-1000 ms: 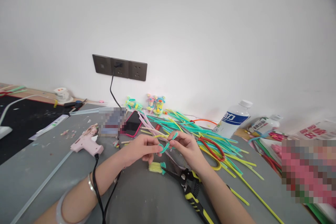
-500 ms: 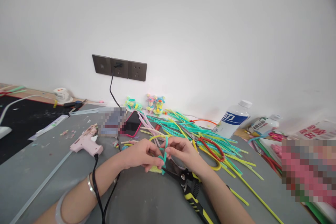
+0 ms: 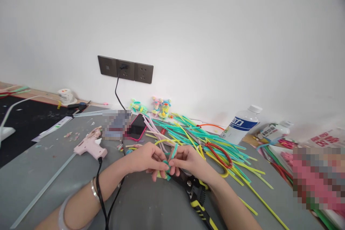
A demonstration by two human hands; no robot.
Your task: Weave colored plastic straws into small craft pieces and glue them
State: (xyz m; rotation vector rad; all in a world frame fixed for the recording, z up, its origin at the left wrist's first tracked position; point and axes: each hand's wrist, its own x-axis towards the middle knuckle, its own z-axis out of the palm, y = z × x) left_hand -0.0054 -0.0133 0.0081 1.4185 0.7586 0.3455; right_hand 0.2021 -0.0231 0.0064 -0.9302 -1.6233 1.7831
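Observation:
Between thumb and fingers, my left hand [image 3: 152, 160] pinches a teal pipe cleaner [image 3: 174, 151] low down, close to a small pale yellow-and-teal piece partly hidden under the fingers. My right hand [image 3: 185, 160] is closed on the same pipe cleaner, whose end sticks up above the fingertips. Just below my right hand lie black and yellow pliers [image 3: 198, 196], their jaws pointing at the held piece. A pile of teal and yellow pipe cleaners [image 3: 215, 143] spreads behind and to the right, with red-handled scissors [image 3: 219, 154] on it.
A pink glue gun [image 3: 91, 145] with a black cord lies at left. Beyond it sit a phone [image 3: 137, 127] and small pipe-cleaner figures [image 3: 161, 107] against the wall. A bottle [image 3: 242, 124] stands at back right. The cord [image 3: 101, 194] runs beside my left forearm.
My right hand has moved slightly down and closer to my left. The teal pipe cleaner's upper part now leans right instead of standing upright. The view has shifted a little.

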